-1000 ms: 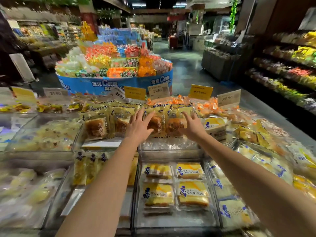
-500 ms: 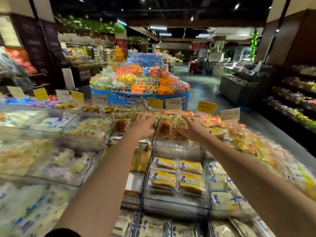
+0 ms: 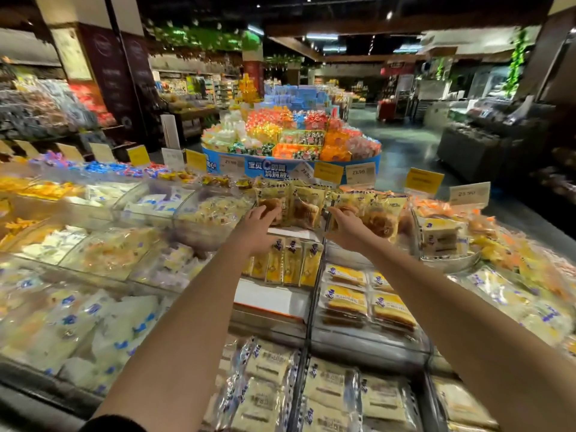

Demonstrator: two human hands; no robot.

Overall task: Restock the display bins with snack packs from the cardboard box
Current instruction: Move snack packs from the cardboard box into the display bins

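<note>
Snack packs (image 3: 304, 202) of yellow film, each with a brown bun showing through, stand upright in a row at the far edge of the display. Both bare arms reach straight out over the clear plastic display bins (image 3: 358, 342) to that row.

Left hand (image 3: 260, 226): fingers bent forward and laid on the front of the left bun pack (image 3: 274, 198). The hand is blurred, so it cannot be told whether the thumb closes on the pack.

Right hand (image 3: 344, 226): thumb and fingers curled round the lower part of the right bun pack (image 3: 346, 208), at the dividing wall between two bins. The hands are apart, with upright packs between them.

Nearer than the hands, narrow yellow packs (image 3: 293, 265) stand on end against the far wall of the middle bin. A white card liner (image 3: 268, 296) lies bare in front of them. In the bin to the right, flat packs of yellow sliced cake (image 3: 344, 302) lie in two columns. Pale cream packs with blue print (image 3: 324, 391) fill the bins at the near edge.

Yellow price cards (image 3: 328, 173) and a white price card (image 3: 469, 194) stand along the far edge. Beyond them, a round blue island stand (image 3: 280, 166) carries heaped sweets in many colours
</note>
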